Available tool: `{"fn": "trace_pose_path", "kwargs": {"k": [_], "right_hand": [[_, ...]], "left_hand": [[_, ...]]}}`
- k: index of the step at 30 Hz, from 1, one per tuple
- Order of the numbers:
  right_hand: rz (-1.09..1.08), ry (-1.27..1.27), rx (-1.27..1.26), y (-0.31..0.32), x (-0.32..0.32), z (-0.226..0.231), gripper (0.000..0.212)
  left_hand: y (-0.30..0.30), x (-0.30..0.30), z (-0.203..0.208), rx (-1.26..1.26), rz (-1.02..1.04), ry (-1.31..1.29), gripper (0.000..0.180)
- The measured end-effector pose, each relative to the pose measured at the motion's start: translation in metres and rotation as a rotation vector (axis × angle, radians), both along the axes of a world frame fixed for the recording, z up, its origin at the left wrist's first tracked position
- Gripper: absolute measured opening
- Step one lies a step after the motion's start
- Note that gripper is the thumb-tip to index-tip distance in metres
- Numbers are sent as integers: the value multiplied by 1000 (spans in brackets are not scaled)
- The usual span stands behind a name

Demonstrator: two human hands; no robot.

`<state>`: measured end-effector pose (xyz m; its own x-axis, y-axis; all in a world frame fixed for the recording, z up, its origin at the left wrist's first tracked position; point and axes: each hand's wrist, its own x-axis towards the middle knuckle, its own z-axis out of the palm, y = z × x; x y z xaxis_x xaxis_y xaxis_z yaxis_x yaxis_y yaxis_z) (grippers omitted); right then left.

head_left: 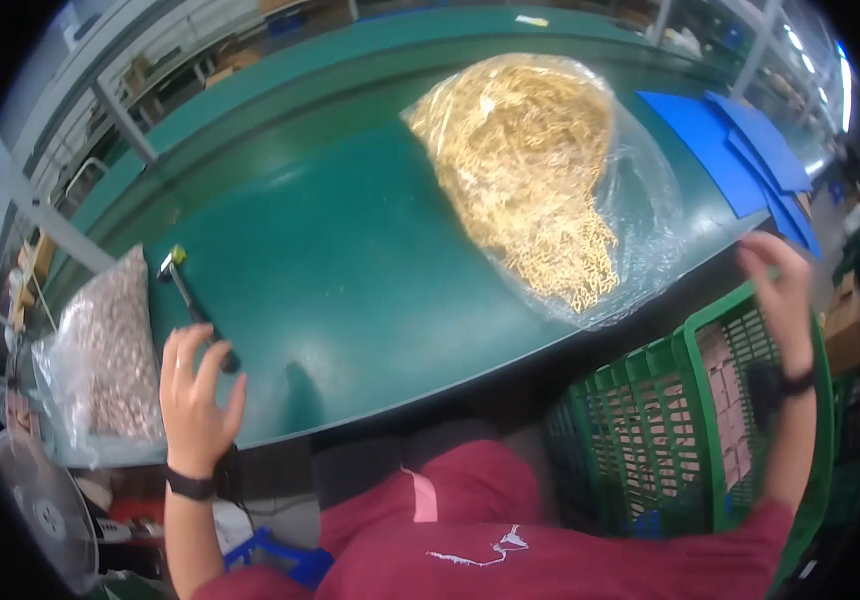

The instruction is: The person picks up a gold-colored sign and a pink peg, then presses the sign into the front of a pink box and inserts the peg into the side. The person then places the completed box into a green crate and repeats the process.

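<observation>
My left hand [198, 405] is over the left end of the green table [350, 290], its fingers apart and nothing in it. Beside its fingertips lies a hammer-like tool [188, 298] with a dark handle and a small yellow-green and metal head. I cannot tell whether the fingers touch the handle. My right hand [782, 290] is raised above the green crate, slightly blurred, with its fingers loosely apart and nothing visible in them. A large clear plastic bag of small gold-coloured pieces [530, 170] lies on the table, some pieces heaped at its near end.
A clear bag of pinkish-brown pieces [115, 350] rests at the table's left end. Blue sheets [710, 150] overlap at the right end. The green crate [640, 430] holding pinkish packs [725, 400] stands below the right edge. A fan [48, 515] is at lower left.
</observation>
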<state>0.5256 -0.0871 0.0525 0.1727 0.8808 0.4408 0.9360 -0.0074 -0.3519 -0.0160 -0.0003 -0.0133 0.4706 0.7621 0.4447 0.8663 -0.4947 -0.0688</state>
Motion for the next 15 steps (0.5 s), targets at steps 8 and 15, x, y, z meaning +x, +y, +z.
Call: {"fn": "trace_pose_path", "kwargs": {"k": [8, 15], "right_hand": [[208, -117, -358, 153, 12, -81, 26], [28, -214, -239, 77, -18, -163, 16]], "left_hand": [[-75, -37, -14, -81, 238, -24, 34], [-105, -198, 9, -17, 235, -24, 32]]}}
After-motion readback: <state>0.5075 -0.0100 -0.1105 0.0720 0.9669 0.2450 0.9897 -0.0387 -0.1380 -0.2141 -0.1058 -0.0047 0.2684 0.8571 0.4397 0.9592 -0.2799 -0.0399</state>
